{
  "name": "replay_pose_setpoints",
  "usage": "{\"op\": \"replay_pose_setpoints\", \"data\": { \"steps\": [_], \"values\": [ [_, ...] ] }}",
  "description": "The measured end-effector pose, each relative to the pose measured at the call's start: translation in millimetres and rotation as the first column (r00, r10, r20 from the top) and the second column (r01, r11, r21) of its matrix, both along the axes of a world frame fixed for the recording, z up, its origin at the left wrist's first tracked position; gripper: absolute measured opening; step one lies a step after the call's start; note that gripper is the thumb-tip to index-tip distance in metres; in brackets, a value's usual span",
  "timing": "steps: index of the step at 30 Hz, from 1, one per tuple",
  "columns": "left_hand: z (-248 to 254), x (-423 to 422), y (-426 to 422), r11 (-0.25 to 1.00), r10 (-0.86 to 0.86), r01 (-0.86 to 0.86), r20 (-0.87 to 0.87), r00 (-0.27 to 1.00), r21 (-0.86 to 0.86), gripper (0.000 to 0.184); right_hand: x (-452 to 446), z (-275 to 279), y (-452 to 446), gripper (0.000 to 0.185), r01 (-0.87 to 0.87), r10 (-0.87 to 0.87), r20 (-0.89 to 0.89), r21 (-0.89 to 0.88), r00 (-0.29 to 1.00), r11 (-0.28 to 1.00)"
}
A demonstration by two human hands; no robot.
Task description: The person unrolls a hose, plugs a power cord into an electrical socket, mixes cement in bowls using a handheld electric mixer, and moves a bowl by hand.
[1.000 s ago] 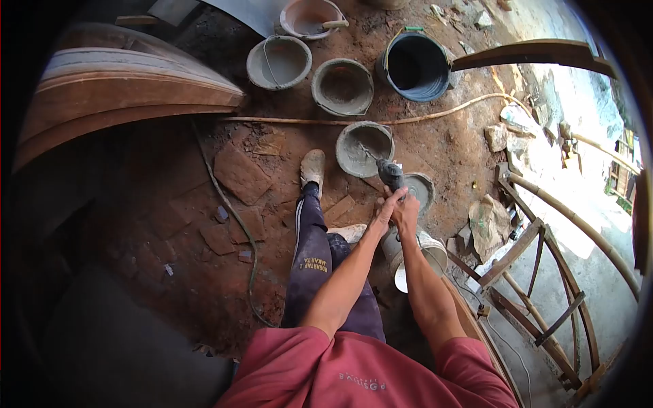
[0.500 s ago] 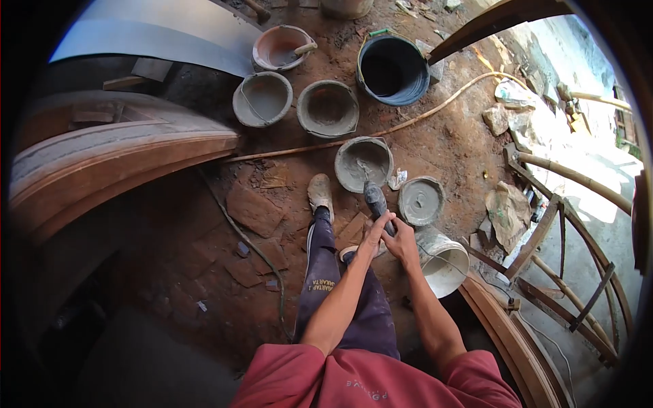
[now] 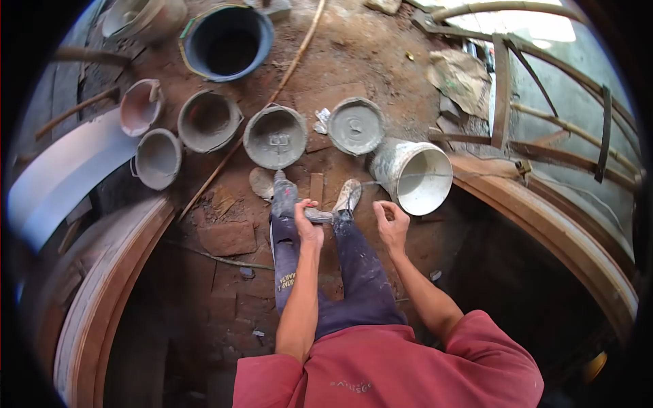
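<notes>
My left hand (image 3: pixel 309 226) is wrapped round the handle of a grey, dust-covered power drill (image 3: pixel 284 196). Its nose points away from me at the near rim of a grey mortar bucket (image 3: pixel 248 139), and a metal mixing paddle (image 3: pixel 279 141) shows inside that bucket. Apart from the drill, my right hand (image 3: pixel 392 226) hangs in the air with loosely bent fingers and nothing visible in them. It is nearest to a white plastic bucket (image 3: pixel 445 178) lying tilted on its side. A thin cord (image 3: pixel 469 179) passes across this bucket. A full bucket of smooth grey mortar (image 3: pixel 356 126) stands just beyond.
More mortar-stained buckets (image 3: pixel 208 121) stand at the left, with a large dark blue bucket (image 3: pixel 262 42) behind. A long hose or pole (image 3: pixel 299 58) crosses the dirt floor. Curved wooden frames (image 3: pixel 109 299) rise on both sides. Broken tile (image 3: pixel 228 238) lies near my feet.
My right hand has come off the drill and moved right. The drill has moved left in my left hand, toward my left leg. My view has turned, and the buckets appear further left and higher.
</notes>
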State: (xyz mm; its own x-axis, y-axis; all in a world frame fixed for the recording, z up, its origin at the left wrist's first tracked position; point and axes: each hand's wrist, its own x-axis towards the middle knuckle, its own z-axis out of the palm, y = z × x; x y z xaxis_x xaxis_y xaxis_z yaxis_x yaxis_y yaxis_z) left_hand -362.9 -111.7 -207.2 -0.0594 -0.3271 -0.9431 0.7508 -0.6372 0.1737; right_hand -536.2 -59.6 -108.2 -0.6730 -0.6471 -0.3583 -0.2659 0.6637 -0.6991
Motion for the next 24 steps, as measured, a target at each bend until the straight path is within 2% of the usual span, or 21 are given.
{"op": "replay_pose_setpoints", "data": {
  "steps": [1, 2, 3, 5, 7, 9, 11, 13, 15, 18, 19, 21, 23, 24],
  "values": [
    [3.8, -1.4, -1.9, 0.997, 0.073, -0.073, 0.01, 0.997, -0.031, 0.015, -5.8, -3.0, 20.6, 0.019, 0.074, -0.074, -0.04, -0.006, 0.996, 0.997],
    [-0.2, -0.3, -0.9, 0.989, 0.137, -0.138, -0.012, 0.99, -0.054, 0.014, -13.2, -16.9, 42.0, 0.02, 0.241, -0.245, -0.047, -0.08, 0.968, 0.967],
    [6.1, 1.4, -5.2, 0.988, 0.152, -0.153, -0.036, 0.988, -0.015, 0.013, -27.9, -29.2, 59.1, 0.02, 0.251, -0.255, -0.042, -0.083, 0.966, 0.965],
    [13.8, 5.0, -10.5, 0.985, 0.17, -0.169, -0.082, 0.982, 0.021, 0.013, -56.1, -46.1, 93.0, 0.027, 0.564, -0.561, 0.064, -0.058, 0.825, 0.824],
    [9.2, 4.5, -10.4, 0.983, 0.182, -0.182, -0.034, 0.983, -0.003, 0.014, -82.1, -65.6, 102.7, 0.032, 0.694, -0.685, 0.112, -0.091, 0.72, 0.714],
    [15.9, 4.6, -12.9, 0.982, 0.184, -0.185, -0.06, 0.981, -0.021, 0.013, -98.5, -76.2, 98.1, 0.031, 0.698, -0.687, 0.129, -0.157, 0.715, 0.698],
    [5.4, 11.0, -6.3, 0.982, 0.185, -0.188, -0.084, 0.979, -0.022, 0.011, -104.9, -74.2, 81.4, 0.031, 0.512, -0.52, 0.007, -0.186, 0.854, 0.839],
    [5.6, 7.6, -2.3, 0.976, 0.205, -0.209, -0.062, 0.977, -0.06, 0.012, -93.5, -62.0, 44.2, 0.026, 0.392, -0.398, 0.013, -0.209, 0.917, 0.896],
    [1.1, 6.2, 4.7, 0.981, 0.159, -0.159, -0.011, 0.987, -0.112, 0.013, -85.3, -75.7, 17.2, 0.019, 0.327, -0.309, 0.11, -0.232, 0.945, 0.916],
    [-5.2, 11.9, 16.6, 0.992, 0.087, -0.084, 0.023, 0.996, -0.098, 0.014, -54.3, -61.4, -58.8, 0.018, 0.207, -0.144, 0.277, -0.211, 0.95, 0.955],
    [-8.3, 14.6, 22.8, 0.996, 0.04, -0.038, 0.022, 0.999, -0.079, 0.014, -48.8, -62.4, -78.8, 0.017, 0.035, 0.009, 0.249, -0.171, 0.968, 0.985],
    [-7.8, 17.6, 29.7, 0.998, 0.007, -0.005, 0.036, 0.999, -0.069, 0.014, -28.4, -67.4, -121.5, 0.018, -0.152, 0.201, 0.361, -0.16, 0.911, 0.975],
    [-11.2, 21.1, 40.2, 0.998, 0.001, -0.002, -0.002, 1.0, -0.067, 0.014, 10.7, -59.3, -169.9, 0.02, -0.367, 0.381, 0.301, -0.105, 0.874, 0.924],
    [-12.2, 22.9, 46.6, 0.983, -0.077, 0.092, 0.099, 0.992, -0.157, 0.015, 34.2, -65.0, -190.0, 0.02, -0.424, 0.439, 0.325, -0.118, 0.838, 0.898]
  ]
}}
